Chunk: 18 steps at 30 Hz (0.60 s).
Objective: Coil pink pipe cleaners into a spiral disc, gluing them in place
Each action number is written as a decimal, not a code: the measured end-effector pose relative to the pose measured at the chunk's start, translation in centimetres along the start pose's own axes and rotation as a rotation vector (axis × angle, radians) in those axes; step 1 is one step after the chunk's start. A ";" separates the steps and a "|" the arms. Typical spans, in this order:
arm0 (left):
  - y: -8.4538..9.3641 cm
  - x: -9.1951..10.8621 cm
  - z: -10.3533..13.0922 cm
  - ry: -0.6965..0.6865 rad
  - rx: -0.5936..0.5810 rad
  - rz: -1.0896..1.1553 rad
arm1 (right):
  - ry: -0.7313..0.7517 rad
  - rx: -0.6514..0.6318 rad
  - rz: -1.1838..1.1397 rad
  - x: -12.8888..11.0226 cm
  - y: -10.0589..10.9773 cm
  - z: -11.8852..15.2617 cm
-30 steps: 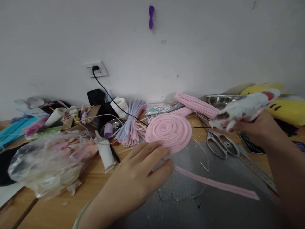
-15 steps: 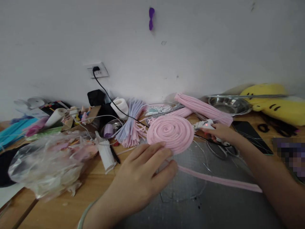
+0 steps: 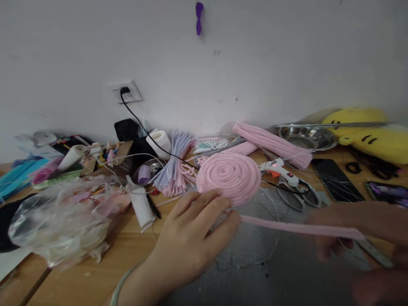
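My left hand (image 3: pixel 197 231) grips the near edge of a flat pink coil (image 3: pixel 231 176), wound in a spiral from fuzzy pipe cleaners, with fingers on top. From beside its thumb a pink fuzzy strip (image 3: pixel 293 227) runs right across the grey mat. My right hand (image 3: pixel 357 229), smeared by motion, is at the strip's far end; whether it grips the strip cannot be made out. Close under it shows a pale, flat, narrow tool (image 3: pixel 374 250), partly hidden. A white glue gun (image 3: pixel 283 171) with an orange trigger lies right of the coil, out of both hands.
Scissors (image 3: pixel 298 197) and a dark phone (image 3: pixel 338 180) lie on the right. Behind the coil are pink pipe cleaners (image 3: pixel 270 142), a lilac bundle (image 3: pixel 177 163) and a metal bowl (image 3: pixel 307 138). A plastic bag (image 3: pixel 66 221) sits left. A black cord (image 3: pixel 149 134) crosses from the wall socket.
My right hand has let go of the glue gun and moved toward the near right, to the strip's end. The strip's far end has risen slightly. My left hand keeps its grip.
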<state>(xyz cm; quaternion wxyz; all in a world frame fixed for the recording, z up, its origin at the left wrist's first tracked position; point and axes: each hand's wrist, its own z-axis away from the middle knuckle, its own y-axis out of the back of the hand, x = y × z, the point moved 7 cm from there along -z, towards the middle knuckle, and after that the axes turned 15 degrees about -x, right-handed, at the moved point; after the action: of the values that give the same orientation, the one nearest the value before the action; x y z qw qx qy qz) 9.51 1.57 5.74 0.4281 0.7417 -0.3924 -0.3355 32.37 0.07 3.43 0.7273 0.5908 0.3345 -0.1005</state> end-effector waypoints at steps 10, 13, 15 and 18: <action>-0.8 0.0 0.1 0.050 0.001 0.014 | 0.070 0.133 -0.262 -1.1 1.4 -3.3; -0.7 -0.4 -0.2 0.062 -0.027 0.063 | 0.020 0.156 -0.313 -0.5 1.6 -3.4; -0.7 -0.7 -0.2 0.072 -0.041 0.112 | -0.015 0.170 -0.317 -0.2 1.8 -3.6; -0.7 -1.0 -0.2 0.084 -0.041 0.153 | -0.064 0.169 -0.249 0.4 1.8 -3.9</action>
<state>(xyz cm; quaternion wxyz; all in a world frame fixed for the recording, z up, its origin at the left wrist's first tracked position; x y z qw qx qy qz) 9.40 2.76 5.38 0.4836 0.7142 -0.4227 -0.2783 32.20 4.34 4.34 0.6670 0.6005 0.3722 -0.2366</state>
